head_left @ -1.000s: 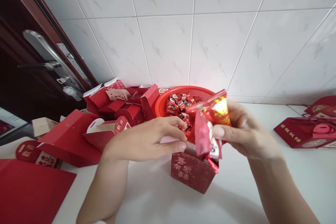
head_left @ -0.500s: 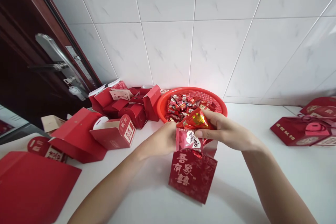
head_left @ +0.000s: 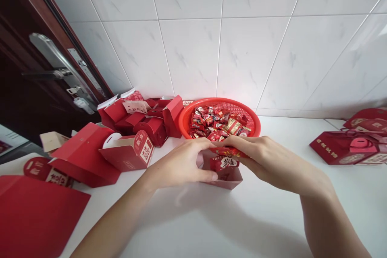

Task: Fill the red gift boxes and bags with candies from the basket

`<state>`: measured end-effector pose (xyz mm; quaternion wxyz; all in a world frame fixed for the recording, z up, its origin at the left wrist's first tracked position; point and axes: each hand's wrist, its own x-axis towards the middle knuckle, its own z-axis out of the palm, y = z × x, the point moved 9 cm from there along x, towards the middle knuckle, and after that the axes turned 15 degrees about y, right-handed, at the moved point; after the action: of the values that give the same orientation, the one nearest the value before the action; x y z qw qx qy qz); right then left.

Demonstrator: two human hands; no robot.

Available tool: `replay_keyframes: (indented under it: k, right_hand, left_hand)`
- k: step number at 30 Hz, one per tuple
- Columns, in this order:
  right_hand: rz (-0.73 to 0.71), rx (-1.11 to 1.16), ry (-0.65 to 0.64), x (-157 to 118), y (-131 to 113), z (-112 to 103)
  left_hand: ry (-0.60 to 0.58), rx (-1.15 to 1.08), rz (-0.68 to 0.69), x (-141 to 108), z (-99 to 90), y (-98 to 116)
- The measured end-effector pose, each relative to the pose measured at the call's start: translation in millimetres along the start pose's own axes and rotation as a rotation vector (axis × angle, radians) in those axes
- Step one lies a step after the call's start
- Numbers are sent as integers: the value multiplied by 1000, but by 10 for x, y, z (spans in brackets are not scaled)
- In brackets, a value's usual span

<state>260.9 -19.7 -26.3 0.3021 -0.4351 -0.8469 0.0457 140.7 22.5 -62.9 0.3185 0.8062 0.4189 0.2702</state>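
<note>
A small red gift box (head_left: 232,180) stands on the white table in front of me, its top open. Along its left side, my left hand (head_left: 183,165) grips the box wall with the thumb at the front. My right hand (head_left: 269,163) is over the opening, its fingers closed on a shiny red-and-gold candy packet (head_left: 227,151); the fingertips are partly hidden. Under that packet, a dark red candy packet (head_left: 222,163) with white lettering is in the mouth of the box. Just behind both hands sits a red plastic basket (head_left: 256,123) holding many wrapped candies (head_left: 208,120).
Several open red boxes (head_left: 125,157) crowd the left of the table (head_left: 181,225), with a large red one (head_left: 39,213) at the near left. Closed red gift boxes (head_left: 338,149) stand at the right. A tiled wall (head_left: 187,56) rises behind; a dark door (head_left: 18,60) is at left.
The right hand has lowered the candy packets into the box's mouth. The box's lettered front flap is no longer seen hanging toward me, and the left hand has come round its side.
</note>
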Motion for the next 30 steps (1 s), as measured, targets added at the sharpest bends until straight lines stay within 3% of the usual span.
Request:
replay_keyframes:
  k: [5,14,25,30]
  right_hand:
    - [-50,-210,-70,-39,-111,147]
    - [-36,-277,-130,69,-190,428]
    - [75,6,-162,-17,-49,302]
    - [142,127,-76,-10,-12,124]
  left_hand:
    - [5,54,24,-47,-1,58]
    - [-10,125,-7,-63,-5,164]
    - [-37,183,-6,-89,16,123]
    - [-42,183,-30,-98,29,115]
